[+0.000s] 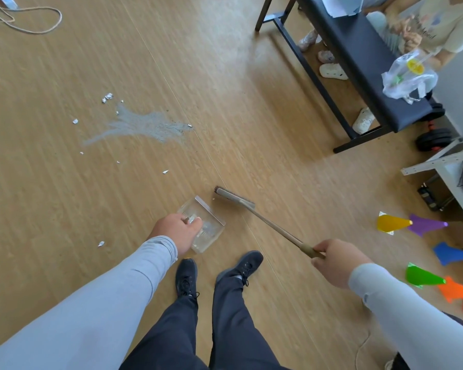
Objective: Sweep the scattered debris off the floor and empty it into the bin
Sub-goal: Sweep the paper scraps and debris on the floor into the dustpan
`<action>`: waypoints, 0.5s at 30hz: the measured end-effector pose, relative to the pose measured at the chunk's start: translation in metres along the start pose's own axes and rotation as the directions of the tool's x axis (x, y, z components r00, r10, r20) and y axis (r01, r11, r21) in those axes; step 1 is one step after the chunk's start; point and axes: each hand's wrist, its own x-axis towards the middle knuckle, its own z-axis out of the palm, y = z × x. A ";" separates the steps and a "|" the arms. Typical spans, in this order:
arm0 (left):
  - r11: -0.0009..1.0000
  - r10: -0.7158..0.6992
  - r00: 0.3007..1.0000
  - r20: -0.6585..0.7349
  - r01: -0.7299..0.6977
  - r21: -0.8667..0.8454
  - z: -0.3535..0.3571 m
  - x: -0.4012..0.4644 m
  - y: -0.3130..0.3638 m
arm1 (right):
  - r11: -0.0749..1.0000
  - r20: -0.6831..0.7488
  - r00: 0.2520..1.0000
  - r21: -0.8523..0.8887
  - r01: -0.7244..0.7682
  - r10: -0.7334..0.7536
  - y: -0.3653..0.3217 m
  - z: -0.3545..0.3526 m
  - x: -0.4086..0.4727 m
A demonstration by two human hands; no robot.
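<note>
We see the debris (145, 126) as a grey, dusty smear on the wooden floor (251, 116), up and to the left of us, with small silvery scraps (107, 97) strewn around it and one more scrap (101, 244) lying near our left sleeve. It sits well apart from our tools. Closer in, our left hand (175, 231) is closed around the handle of a clear dustpan (202, 225), which rests on the floor just ahead of our dark shoes (186, 276). Just beside the pan's open edge lies the broom head (234, 197), bristles down on the floor, with a tiny pale crumb between the two. The broom's thin pole slants back to our right hand (337, 263), which is wrapped shut around the tan grip at its end. Further right, coloured paper cones (425, 225) lie scattered on the floor. Beyond them a dark bench (358, 57) carries a crumpled plastic bag (409, 78), with pale slippers (332, 70) beneath it. A rope (38, 20) loops in the far left corner.
</note>
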 end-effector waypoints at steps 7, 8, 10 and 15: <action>1.000 -0.007 1.000 -0.005 0.007 0.000 -0.001 0.001 0.000 | 0.999 0.028 0.999 0.007 -0.038 0.037 -0.001 0.022 0.002; 1.000 -0.009 1.000 -0.003 0.009 0.001 -0.001 0.001 0.001 | 0.997 0.041 0.998 0.049 -0.053 0.051 0.000 0.019 0.000; 1.000 -0.011 1.000 0.003 0.011 0.004 -0.001 0.001 0.001 | 0.993 0.049 0.997 0.097 -0.068 0.063 0.001 0.015 0.000; 1.000 -0.003 1.000 0.007 0.003 0.004 0.000 0.002 0.000 | 0.989 0.032 0.997 0.128 -0.068 0.064 -0.018 0.020 0.007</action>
